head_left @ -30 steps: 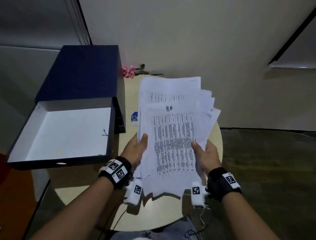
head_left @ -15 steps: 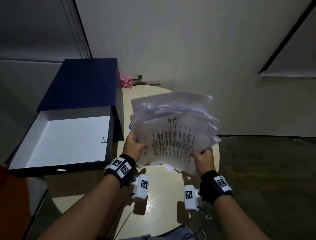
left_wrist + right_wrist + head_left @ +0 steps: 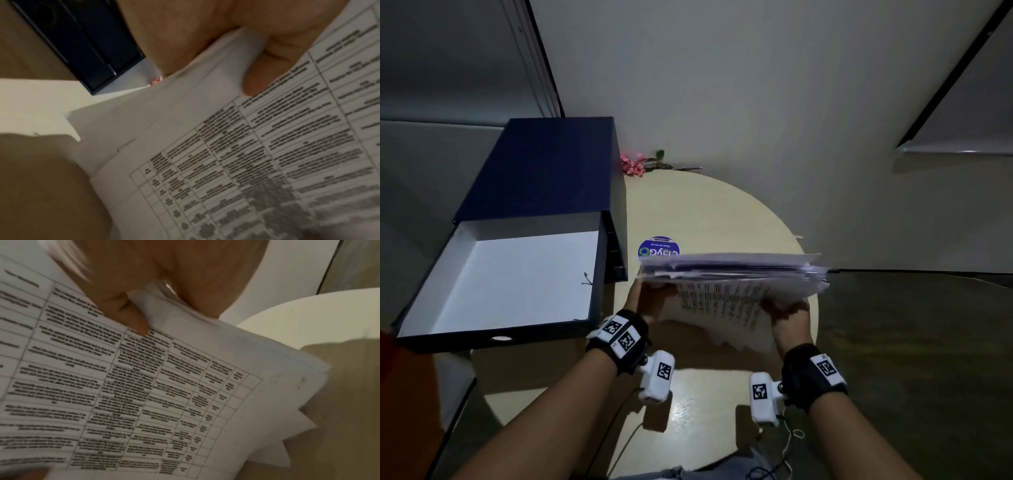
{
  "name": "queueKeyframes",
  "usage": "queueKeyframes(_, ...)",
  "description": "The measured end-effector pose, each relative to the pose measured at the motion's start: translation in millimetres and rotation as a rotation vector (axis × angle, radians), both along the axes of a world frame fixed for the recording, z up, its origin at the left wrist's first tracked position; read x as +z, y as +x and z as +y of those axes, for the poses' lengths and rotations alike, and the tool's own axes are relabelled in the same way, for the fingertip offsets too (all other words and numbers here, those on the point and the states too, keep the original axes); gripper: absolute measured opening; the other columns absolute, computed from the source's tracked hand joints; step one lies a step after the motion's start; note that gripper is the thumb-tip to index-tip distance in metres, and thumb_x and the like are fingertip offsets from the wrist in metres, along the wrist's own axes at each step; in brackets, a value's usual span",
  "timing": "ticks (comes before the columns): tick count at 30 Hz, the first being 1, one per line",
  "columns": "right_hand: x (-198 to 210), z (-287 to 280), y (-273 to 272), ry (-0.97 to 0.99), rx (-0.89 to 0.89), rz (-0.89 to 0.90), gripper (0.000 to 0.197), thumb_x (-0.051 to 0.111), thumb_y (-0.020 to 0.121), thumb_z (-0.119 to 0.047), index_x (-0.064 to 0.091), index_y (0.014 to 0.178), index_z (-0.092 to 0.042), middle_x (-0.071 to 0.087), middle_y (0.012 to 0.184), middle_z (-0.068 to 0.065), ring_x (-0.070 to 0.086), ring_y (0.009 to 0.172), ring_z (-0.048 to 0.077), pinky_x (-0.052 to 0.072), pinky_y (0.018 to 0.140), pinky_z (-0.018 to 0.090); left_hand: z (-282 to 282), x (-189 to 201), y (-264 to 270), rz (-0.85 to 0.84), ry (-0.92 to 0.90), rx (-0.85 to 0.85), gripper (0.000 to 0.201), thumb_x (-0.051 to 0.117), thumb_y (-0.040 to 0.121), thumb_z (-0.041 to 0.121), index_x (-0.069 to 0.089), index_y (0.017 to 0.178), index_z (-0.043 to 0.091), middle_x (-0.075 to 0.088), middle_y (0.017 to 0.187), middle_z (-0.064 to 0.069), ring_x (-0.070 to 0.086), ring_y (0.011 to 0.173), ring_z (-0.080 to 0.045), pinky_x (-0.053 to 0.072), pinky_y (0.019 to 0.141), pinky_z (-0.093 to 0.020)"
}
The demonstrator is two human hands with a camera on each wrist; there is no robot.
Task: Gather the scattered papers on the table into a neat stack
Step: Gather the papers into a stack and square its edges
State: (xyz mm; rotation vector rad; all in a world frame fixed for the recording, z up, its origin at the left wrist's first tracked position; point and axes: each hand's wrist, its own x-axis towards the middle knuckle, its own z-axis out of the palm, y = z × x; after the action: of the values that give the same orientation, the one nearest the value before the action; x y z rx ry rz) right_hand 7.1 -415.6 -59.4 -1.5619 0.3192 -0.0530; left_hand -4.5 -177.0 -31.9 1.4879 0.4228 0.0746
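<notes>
A loose stack of printed papers (image 3: 726, 294) hangs upright above the round beige table (image 3: 709, 212), its top edges ragged and uneven, a table of text facing me. My left hand (image 3: 650, 294) grips the stack's left side and my right hand (image 3: 787, 310) grips its right side. In the left wrist view my thumb (image 3: 267, 65) presses on the front sheet of the papers (image 3: 226, 162). The right wrist view shows a thumb (image 3: 127, 309) on the printed sheet of the papers (image 3: 144, 394), whose lower corners fan out unevenly.
An open dark blue box (image 3: 524, 267) with a white inside stands on the table's left, its lid tilted up behind it. A round blue sticker (image 3: 658, 247) lies behind the papers. Pink flowers (image 3: 635, 164) lie at the far edge by the wall. Dark floor to the right.
The stack has tipped from lying face-up toward me to standing nearly on edge. Both hands have moved forward and lower with it, keeping their grip on its sides.
</notes>
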Motion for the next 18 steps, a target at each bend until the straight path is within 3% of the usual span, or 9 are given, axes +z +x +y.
queueKeyframes(2,1,-1,-1,-0.054,0.0,-0.023,0.028,0.072,0.086,0.001,0.066,0.113,-0.003,0.075,0.101,0.005,0.071,0.092,0.015,0.058,0.082,0.034,-5,5,-3,-0.075,0.045,0.002,0.028,0.035,0.097,-0.011,0.056,0.094,0.008,0.068,0.077,-0.005,0.066,0.067,-0.009,0.055,0.057,-0.017)
queueKeyframes(5,4,3,-5,-0.119,-0.026,-0.044,0.01,0.071,0.089,-0.009,0.07,0.098,-0.003,0.075,0.088,0.002,0.073,0.083,0.016,0.058,0.071,0.027,-11,9,-8,-0.117,0.08,-0.046,0.028,0.053,0.093,-0.006,0.051,0.115,0.012,0.063,0.101,-0.001,0.063,0.084,0.003,0.052,0.076,-0.013)
queueKeyframes(6,10,5,-5,-0.091,-0.037,-0.059,0.013,0.071,0.089,-0.009,0.069,0.101,-0.005,0.075,0.092,0.001,0.073,0.086,0.014,0.058,0.072,0.024,-12,10,-9,-0.12,0.034,-0.036,0.036,0.059,0.091,-0.002,0.049,0.123,0.011,0.064,0.108,-0.001,0.063,0.089,0.004,0.051,0.084,-0.018)
queueKeyframes(8,9,5,-4,-0.072,-0.061,-0.073,0.023,0.073,0.088,-0.011,0.066,0.109,-0.005,0.074,0.1,0.003,0.072,0.092,0.015,0.058,0.08,0.028,-10,12,-10,-0.121,0.023,-0.013,0.049,0.064,0.088,0.001,0.046,0.131,0.013,0.065,0.111,0.003,0.06,0.096,0.003,0.049,0.087,-0.025)
queueKeyframes(11,-2,1,-5,-0.123,0.005,-0.011,0.034,0.072,0.086,-0.007,0.059,0.117,-0.001,0.07,0.107,0.01,0.067,0.1,0.025,0.055,0.091,0.039,-5,6,-11,-0.089,0.008,-0.015,0.06,0.058,0.082,-0.016,0.045,0.133,0.013,0.065,0.107,0.004,0.062,0.097,-0.002,0.05,0.086,-0.029)
queueKeyframes(13,-5,-3,-9,-0.142,0.026,0.01,0.036,0.069,0.077,-0.005,0.057,0.11,0.002,0.067,0.102,0.011,0.065,0.099,0.029,0.054,0.09,0.042,-2,3,-11,-0.087,-0.013,-0.002,0.048,0.05,0.083,-0.02,0.05,0.123,0.005,0.063,0.098,0.0,0.063,0.083,-0.002,0.05,0.078,-0.029)
queueKeyframes(15,-2,-3,-12,-0.144,0.043,0.008,0.049,0.062,0.068,-0.01,0.054,0.113,0.006,0.065,0.104,0.015,0.063,0.103,0.032,0.054,0.09,0.043,-5,9,-11,-0.107,-0.065,0.009,0.016,0.051,0.087,-0.004,0.055,0.098,0.007,0.055,0.081,-0.002,0.056,0.064,-0.008,0.043,0.059,-0.021)
queueKeyframes(18,5,0,-13,-0.11,0.053,-0.055,0.061,0.059,0.073,0.007,0.039,0.129,-0.003,0.058,0.124,0.023,0.056,0.118,0.035,0.048,0.104,0.047,-11,19,-9,-0.177,-0.01,-0.02,0.019,0.049,0.074,-0.006,0.047,0.08,0.012,0.048,0.072,-0.003,0.047,0.047,0.003,0.033,0.039,-0.011)
